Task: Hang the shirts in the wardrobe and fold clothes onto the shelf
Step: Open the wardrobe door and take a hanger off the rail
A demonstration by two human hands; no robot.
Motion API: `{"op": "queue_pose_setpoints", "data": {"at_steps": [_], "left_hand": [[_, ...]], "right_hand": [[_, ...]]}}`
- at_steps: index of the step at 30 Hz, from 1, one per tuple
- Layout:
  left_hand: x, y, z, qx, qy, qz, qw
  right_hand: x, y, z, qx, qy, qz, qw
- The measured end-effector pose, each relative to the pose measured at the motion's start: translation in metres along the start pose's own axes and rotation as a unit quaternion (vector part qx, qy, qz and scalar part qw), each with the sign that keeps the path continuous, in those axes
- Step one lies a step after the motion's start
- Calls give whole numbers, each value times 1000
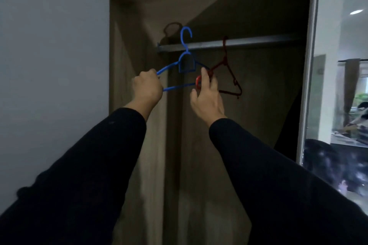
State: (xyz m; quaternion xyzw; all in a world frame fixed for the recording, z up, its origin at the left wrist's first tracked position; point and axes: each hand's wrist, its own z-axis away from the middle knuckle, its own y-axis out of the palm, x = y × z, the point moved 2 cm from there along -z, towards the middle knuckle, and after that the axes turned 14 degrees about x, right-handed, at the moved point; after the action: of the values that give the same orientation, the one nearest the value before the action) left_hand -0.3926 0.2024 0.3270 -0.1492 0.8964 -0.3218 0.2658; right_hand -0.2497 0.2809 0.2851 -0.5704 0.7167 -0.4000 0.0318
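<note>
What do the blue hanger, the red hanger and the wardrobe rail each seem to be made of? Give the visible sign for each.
Blue hanger: probably plastic, with a thin moulded frame in one saturated colour.
Red hanger: likely plastic too, a similar slim shape in uniform dark red.
Wardrobe rail: apparently metal, a straight grey bar with a dull sheen, though dim light leaves the finish uncertain.

Dim and grainy overall, wardrobe interior (249,77) deep in shadow beyond the right hand (207,97). Brighter far right of it, mirror door (338,85) glaring softly. Soft focus, edges bowed by wide-angle distortion.
</note>
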Motion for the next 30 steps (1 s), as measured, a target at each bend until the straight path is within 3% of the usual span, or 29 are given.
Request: {"op": "queue_pose_setpoints", "data": {"at_steps": [10, 18, 23, 30], "left_hand": [[45, -50, 85, -3, -73, -132, 989], [75, -132, 171, -39, -99, -160, 981], [92, -185, 246, -16, -103, -218, 970], [122, -265, 377, 9, -142, -325, 935]], "right_hand": [[32, 12, 62, 39, -27, -31, 998], [91, 10, 112, 97, -57, -47, 993], [137, 5, 168, 95, -63, -71, 991], [210, 11, 276, 204, -84, -179, 959]]}}
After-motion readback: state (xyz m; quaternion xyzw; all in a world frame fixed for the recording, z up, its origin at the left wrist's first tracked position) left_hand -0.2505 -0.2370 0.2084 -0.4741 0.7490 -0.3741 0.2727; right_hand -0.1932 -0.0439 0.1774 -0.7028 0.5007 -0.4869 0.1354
